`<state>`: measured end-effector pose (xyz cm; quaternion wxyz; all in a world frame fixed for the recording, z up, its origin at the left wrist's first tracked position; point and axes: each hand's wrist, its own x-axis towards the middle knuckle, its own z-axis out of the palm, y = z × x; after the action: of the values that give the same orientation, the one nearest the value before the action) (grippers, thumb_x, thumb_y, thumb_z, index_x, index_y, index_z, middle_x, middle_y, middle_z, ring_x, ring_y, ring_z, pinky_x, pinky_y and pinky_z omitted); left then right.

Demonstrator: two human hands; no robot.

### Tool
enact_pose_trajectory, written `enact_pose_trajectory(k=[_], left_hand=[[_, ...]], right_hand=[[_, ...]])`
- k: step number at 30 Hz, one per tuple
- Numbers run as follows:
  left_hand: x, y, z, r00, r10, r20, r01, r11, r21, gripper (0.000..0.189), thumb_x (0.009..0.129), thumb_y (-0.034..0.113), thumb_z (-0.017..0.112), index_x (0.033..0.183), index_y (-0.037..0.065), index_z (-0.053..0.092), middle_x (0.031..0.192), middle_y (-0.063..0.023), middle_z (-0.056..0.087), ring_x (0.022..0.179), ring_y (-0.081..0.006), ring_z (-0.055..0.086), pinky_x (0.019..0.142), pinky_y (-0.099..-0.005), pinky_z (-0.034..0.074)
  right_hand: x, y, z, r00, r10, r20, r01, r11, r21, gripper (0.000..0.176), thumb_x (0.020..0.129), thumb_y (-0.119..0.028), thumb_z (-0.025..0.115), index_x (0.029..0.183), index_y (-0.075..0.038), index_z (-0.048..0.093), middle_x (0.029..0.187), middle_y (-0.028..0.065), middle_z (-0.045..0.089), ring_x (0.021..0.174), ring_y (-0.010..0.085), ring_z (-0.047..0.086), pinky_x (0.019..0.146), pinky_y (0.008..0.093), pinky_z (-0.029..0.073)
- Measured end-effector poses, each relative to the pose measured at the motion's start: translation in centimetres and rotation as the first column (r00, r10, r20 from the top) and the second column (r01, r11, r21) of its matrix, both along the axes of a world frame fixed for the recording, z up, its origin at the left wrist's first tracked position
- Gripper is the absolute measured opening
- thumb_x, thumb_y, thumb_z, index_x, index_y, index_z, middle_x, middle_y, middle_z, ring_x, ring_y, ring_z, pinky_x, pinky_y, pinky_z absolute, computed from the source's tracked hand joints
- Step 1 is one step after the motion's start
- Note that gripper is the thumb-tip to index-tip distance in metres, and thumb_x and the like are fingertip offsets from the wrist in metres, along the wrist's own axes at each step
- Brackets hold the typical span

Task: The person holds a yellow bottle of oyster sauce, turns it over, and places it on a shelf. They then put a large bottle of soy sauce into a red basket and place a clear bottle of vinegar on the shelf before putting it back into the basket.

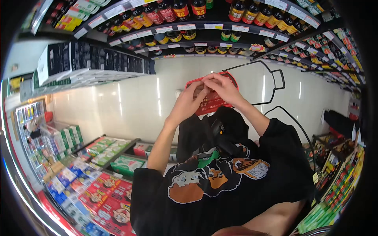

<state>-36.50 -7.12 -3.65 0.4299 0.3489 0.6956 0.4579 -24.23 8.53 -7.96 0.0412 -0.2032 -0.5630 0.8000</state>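
Note:
My left hand (188,103) and my right hand (225,89) meet in front of my body, fingers bent and fingertips together. I cannot tell whether something small is pinched between them. Right below the hands is a red shopping basket (212,106) with slotted sides, partly covered by them in this view. Its long black handle (272,87) swings out to the right over the floor. Both forearms come from the sleeves of a black printed T-shirt (232,196).
Shelves ahead carry rows of sauce bottles (167,11) above price tags. Stacked boxed goods (94,61) stand at left on the pale tiled floor (136,96). Packaged goods (106,196) lie behind at lower left. A person in dark clothing (338,122) is at the right.

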Motion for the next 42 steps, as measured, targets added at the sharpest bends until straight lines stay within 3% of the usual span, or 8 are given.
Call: enact_pose_trajectory(k=[16,22,25,30,32,35,39,42], left_hand=[[-23.6,11.6,-5.5,0.987,0.091,-0.13,-0.033,0.919,0.392,0.059,0.102,0.002,0.058,0.153,-0.001,0.028,0.121,-0.0175,0.066,0.106,-0.0183,0.066,0.086,-0.0278,0.055],[-25.6,19.8,-7.3,0.958,0.127,-0.257,0.006,0.889,0.458,0.072,0.102,0.006,0.061,0.156,0.0,0.014,0.11,-0.019,0.068,0.093,-0.0197,0.072,0.082,-0.0286,0.058],[-25.3,22.4,-7.7,0.922,0.266,-0.282,-0.04,0.788,0.614,0.069,0.104,0.01,0.06,0.157,0.0,0.018,0.15,-0.0218,0.045,0.109,-0.0266,0.067,0.087,-0.0321,0.058],[-25.2,24.0,-6.3,0.952,0.305,-0.02,-0.259,0.84,0.477,0.058,0.103,0.01,0.061,0.149,-0.006,0.03,0.137,-0.0255,0.056,0.098,-0.0268,0.067,0.084,-0.0329,0.056],[-31.8,26.2,-10.7,0.363,0.45,-0.816,0.482,0.659,0.577,0.053,0.104,0.009,0.06,0.146,-0.007,0.033,0.125,-0.0263,0.061,0.076,-0.0217,0.071,0.064,-0.0305,0.057],[-24.8,24.2,-5.7,0.95,0.267,-0.164,-0.191,0.909,0.371,0.051,0.102,0.009,0.062,0.144,-0.008,0.037,0.118,-0.0256,0.065,0.081,-0.0251,0.073,0.062,-0.0323,0.059],[-25.6,24.5,-7.1,0.945,0.319,-0.077,-0.276,0.899,0.34,0.055,0.098,0.005,0.062,0.146,-0.005,0.038,0.14,-0.0278,0.054,0.122,-0.0365,0.063,0.081,-0.0366,0.061],[-26.6,24.5,-8.2,0.926,0.185,-0.329,-0.035,0.91,0.414,0.048,0.102,0.006,0.06,0.139,-0.005,0.03,0.125,-0.0271,0.056,0.076,-0.0276,0.076,0.063,-0.0306,0.064]], right_hand=[[-16.7,8.7,-6.5,0.845,-0.535,-0.007,0.514,0.808,0.289,0.044,0.1,-0.018,0.069,0.135,0.003,0.053,0.119,0.0126,0.065,0.092,0.0198,0.072,0.085,0.0308,0.058],[-20.8,15.5,-9.9,0.737,-0.674,-0.041,0.483,0.484,0.73,0.065,0.093,-0.026,0.073,0.142,0.006,0.046,0.136,0.0349,0.055,0.129,0.0453,0.054,0.108,0.0447,0.045],[-22.8,18.0,-10.0,0.793,-0.559,-0.241,0.533,0.446,0.718,0.063,0.094,-0.028,0.073,0.14,0.007,0.047,0.132,0.0334,0.058,0.123,0.0436,0.059,0.104,0.0435,0.047],[-23.8,18.6,-8.0,0.824,-0.567,-0.001,0.344,0.498,0.796,0.063,0.093,-0.034,0.074,0.135,0.005,0.048,0.129,0.0293,0.062,0.114,0.0468,0.063,0.095,0.0468,0.053],[-23.9,18.4,-7.9,0.791,-0.611,-0.006,0.312,0.395,0.864,0.062,0.093,-0.035,0.075,0.133,0.005,0.049,0.128,0.0283,0.063,0.111,0.0485,0.064,0.091,0.0491,0.055],[-24.4,18.2,-8.1,0.797,-0.603,0.028,0.285,0.416,0.863,0.064,0.09,-0.038,0.076,0.132,0.004,0.05,0.127,0.0295,0.062,0.109,0.0505,0.063,0.087,0.0536,0.055],[-25.2,17.6,-8.6,0.779,-0.624,-0.067,0.379,0.384,0.842,0.072,0.089,-0.037,0.078,0.138,0.002,0.044,0.126,0.03,0.062,0.105,0.0517,0.064,0.084,0.0555,0.055],[-25.1,17.7,-8.6,0.784,-0.62,-0.04,0.399,0.453,0.797,0.079,0.089,-0.037,0.078,0.144,0.0,0.037,0.126,0.0318,0.06,0.104,0.0525,0.064,0.083,0.0567,0.056]])
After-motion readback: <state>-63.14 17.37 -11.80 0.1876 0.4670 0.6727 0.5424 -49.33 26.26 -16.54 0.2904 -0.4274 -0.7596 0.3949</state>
